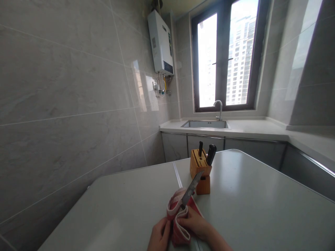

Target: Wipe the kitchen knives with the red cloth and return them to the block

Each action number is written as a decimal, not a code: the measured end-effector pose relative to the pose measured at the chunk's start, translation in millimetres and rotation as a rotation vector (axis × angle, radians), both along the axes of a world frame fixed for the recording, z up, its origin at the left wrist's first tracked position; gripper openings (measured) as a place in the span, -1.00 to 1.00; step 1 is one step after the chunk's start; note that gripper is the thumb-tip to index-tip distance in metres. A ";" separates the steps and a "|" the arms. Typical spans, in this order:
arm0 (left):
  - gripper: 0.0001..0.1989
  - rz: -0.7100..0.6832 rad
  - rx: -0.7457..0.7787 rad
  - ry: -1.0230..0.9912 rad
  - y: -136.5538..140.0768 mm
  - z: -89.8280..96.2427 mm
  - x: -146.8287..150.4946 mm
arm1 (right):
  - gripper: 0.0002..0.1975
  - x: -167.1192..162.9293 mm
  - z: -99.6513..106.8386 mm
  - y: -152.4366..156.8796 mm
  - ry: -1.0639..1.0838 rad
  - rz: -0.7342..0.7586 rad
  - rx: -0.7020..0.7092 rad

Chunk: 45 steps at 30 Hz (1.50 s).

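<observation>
A kitchen knife sits low in the middle of the view, over the near edge of the grey table, its bare steel blade slanting up and away toward the wooden knife block; the tip lies just in front of the block without touching it. The blade's lower part and the handle are swallowed by a red-and-white cloth bunched around them, so by my reading the wiping is underway, the upper blade clean-looking (no smear shows at this size), while the knife is not yet in the block. The right hand is closed over the cloth and the wrapped knife; the left hand is curled on the cloth's lower folds. Two black handles stand in the block's slots; a sink lies beyond, under the window.
</observation>
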<state>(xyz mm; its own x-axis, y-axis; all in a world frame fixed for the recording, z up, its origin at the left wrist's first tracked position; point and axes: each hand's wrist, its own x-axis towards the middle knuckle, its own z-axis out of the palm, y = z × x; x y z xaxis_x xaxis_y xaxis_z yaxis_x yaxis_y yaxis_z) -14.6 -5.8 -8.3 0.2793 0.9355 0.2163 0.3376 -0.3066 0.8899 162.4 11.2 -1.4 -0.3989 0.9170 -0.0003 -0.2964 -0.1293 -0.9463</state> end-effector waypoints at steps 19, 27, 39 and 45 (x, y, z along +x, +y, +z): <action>-0.52 0.009 0.000 0.013 0.0 0.2 0.9 | -0.56 -0.7 0.4 1.3 0.014 0.004 0.001; -0.52 -0.001 -0.034 0.003 -0.6 0.7 0.6 | -0.56 -0.8 -1.1 1.0 0.027 0.001 -0.015; -0.53 -0.011 -0.004 0.001 0.0 -2.2 0.5 | -0.57 -0.6 -4.8 3.2 0.019 0.010 0.025; -0.57 -0.028 0.013 -0.005 -0.6 1.1 0.4 | -0.55 -0.6 -0.7 0.8 0.017 0.005 0.009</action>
<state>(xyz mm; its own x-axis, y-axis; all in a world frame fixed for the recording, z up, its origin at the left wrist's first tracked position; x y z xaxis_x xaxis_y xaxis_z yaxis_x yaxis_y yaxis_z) -14.2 -6.4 -7.2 0.3047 0.9242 0.2303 0.3244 -0.3280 0.8872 161.7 12.0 -2.0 -0.4034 0.9149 0.0151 -0.3119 -0.1220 -0.9423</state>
